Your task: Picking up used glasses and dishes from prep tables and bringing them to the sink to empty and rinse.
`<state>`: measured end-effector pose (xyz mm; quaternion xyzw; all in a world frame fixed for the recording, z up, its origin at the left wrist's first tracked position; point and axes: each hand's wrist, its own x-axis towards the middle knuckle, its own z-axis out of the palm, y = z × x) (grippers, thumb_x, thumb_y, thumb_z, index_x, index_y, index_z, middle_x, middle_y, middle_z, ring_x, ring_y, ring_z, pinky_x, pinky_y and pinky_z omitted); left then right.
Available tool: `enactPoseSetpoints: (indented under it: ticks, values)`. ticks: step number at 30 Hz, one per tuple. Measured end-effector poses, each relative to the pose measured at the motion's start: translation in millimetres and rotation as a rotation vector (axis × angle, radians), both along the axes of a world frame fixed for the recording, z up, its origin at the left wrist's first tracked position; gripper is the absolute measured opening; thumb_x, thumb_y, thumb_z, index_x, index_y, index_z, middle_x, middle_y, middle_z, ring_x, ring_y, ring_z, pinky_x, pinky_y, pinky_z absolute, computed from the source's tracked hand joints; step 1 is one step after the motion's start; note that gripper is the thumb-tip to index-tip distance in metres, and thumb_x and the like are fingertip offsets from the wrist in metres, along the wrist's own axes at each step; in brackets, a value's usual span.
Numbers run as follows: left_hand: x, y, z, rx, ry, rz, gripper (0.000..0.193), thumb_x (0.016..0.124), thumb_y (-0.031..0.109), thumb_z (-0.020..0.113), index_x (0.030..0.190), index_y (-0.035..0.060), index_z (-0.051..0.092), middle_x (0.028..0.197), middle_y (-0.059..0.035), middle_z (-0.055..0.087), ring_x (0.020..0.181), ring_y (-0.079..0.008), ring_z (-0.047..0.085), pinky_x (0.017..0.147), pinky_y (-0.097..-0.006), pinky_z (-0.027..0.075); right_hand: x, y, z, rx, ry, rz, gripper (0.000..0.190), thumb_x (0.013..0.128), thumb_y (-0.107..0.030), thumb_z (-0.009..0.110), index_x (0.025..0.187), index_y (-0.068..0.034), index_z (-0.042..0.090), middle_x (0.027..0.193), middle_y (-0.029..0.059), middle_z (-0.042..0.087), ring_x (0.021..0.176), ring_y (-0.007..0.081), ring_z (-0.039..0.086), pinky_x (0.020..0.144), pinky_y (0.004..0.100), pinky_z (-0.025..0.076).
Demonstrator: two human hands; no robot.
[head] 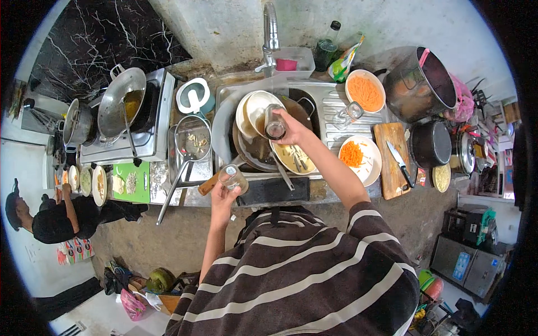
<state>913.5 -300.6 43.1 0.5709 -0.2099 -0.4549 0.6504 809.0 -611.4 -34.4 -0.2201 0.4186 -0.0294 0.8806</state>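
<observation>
My right hand (pixel 290 128) grips a clear drinking glass (pixel 275 126) over the metal sink, which is full of dishes. Lower down at the sink's front edge, my left hand (pixel 225 194) holds another clear glass (pixel 233 179). White bowls (pixel 262 110), a pan with a wooden handle (pixel 209 185) and a plate with food scraps and cutlery (pixel 299 163) lie in the sink under and between the hands. A chrome faucet (pixel 271 40) rises behind. More clear glasses (pixel 351 112) lie on the ribbed drainboard (pixel 329 109).
Bowls of shredded carrot (pixel 365 92) stand right of the sink, near a knife (pixel 398 159) on a wooden cutting board (pixel 383 168). A strainer (pixel 193 138) with scraps lies left. Farther left are a wok (pixel 122 103) on a gas stove and a person (pixel 54 218) beside the counter.
</observation>
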Motion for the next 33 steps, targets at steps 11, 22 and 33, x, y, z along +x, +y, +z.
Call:
enactPoseSetpoints:
  ticks: [11, 22, 33]
  values:
    - [-1, 6, -3, 0.013, -0.015, 0.006, 0.048, 0.087, 0.003, 0.067, 0.131, -0.0013, 0.049, 0.123, -0.0066, 0.058, 0.114, -0.0160, 0.055, 0.100, -0.0333, 0.043, -24, 17, 5, -0.960, 0.128, -0.369, 0.073, 0.073, -0.029, 0.083, 0.125, 0.004, 0.045, 0.113, 0.0147, 0.061, 0.101, 0.0200, 0.060, 0.090, 0.0338, 0.047]
    - [0, 6, 0, 0.037, -0.045, 0.013, 0.048, 0.086, 0.007, 0.069, 0.129, -0.0012, 0.051, 0.118, -0.0054, 0.060, 0.108, -0.0148, 0.057, 0.095, -0.0310, 0.044, -48, -75, -24, -1.525, 0.621, -0.810, 0.094, 0.068, -0.027, 0.083, 0.136, 0.014, 0.033, 0.128, 0.0307, 0.049, 0.121, 0.0392, 0.048, 0.105, 0.0420, 0.036]
    - [1, 6, 9, 0.086, -0.057, 0.020, 0.049, 0.084, 0.008, 0.070, 0.129, -0.0004, 0.052, 0.117, -0.0050, 0.061, 0.109, -0.0148, 0.057, 0.096, -0.0313, 0.044, -65, -128, -69, -1.590, 0.706, -0.762, 0.074, 0.067, -0.025, 0.084, 0.122, 0.002, 0.042, 0.117, 0.0252, 0.052, 0.113, 0.0375, 0.050, 0.097, 0.0441, 0.038]
